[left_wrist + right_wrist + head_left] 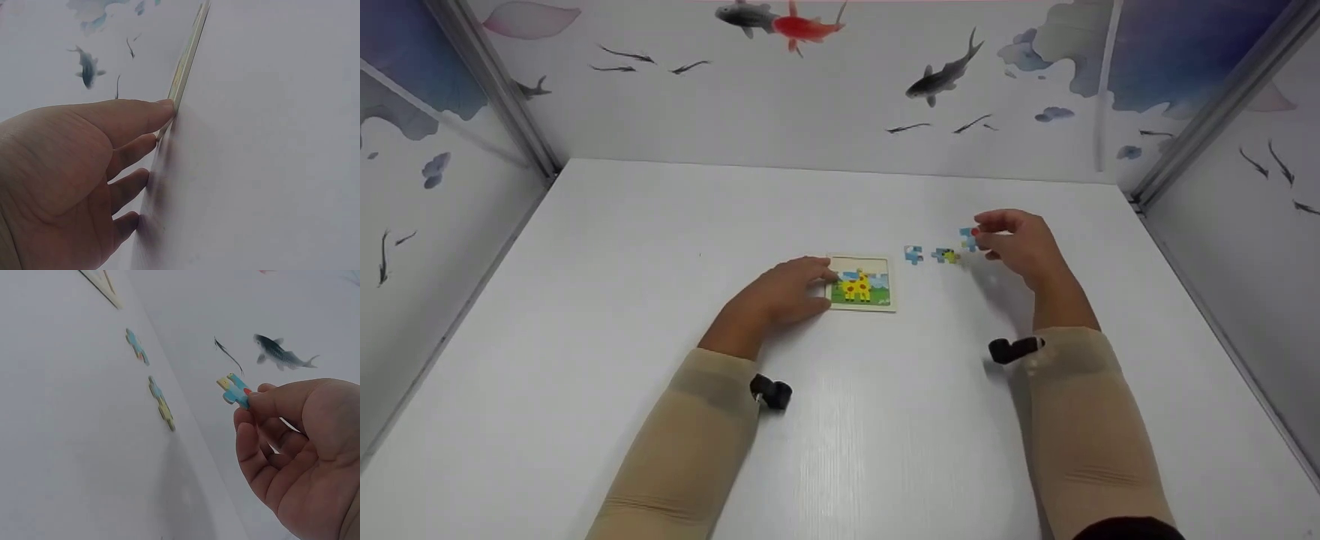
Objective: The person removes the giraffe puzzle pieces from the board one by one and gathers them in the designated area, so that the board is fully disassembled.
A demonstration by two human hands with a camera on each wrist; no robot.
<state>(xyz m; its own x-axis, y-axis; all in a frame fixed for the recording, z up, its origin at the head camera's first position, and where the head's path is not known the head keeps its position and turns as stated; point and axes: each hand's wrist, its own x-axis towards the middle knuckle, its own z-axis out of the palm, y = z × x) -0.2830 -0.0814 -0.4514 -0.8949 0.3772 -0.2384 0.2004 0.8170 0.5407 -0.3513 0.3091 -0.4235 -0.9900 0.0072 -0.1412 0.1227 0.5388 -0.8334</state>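
A small wooden puzzle board (893, 289) with a giraffe picture lies flat on the table, its upper part bare wood. My left hand (787, 291) rests at its left side, thumb by the near corner and fingertips at the edge. In the left wrist view the board (190, 59) appears edge-on beside the thumb. Raised over the table, my right hand (1020, 244) pinches a blue and yellow puzzle piece (234, 391) with a red spot between thumb and finger. Two loose pieces lie between board and right hand: a blue one (913, 255) and a yellow-blue one (946, 256).
The white table (840, 420) meets a back wall (825, 112) printed with fish. Side walls with metal corner posts (499, 82) stand left and right. A small black device (771, 393) sits at the left cuff and another (1014, 350) at the right.
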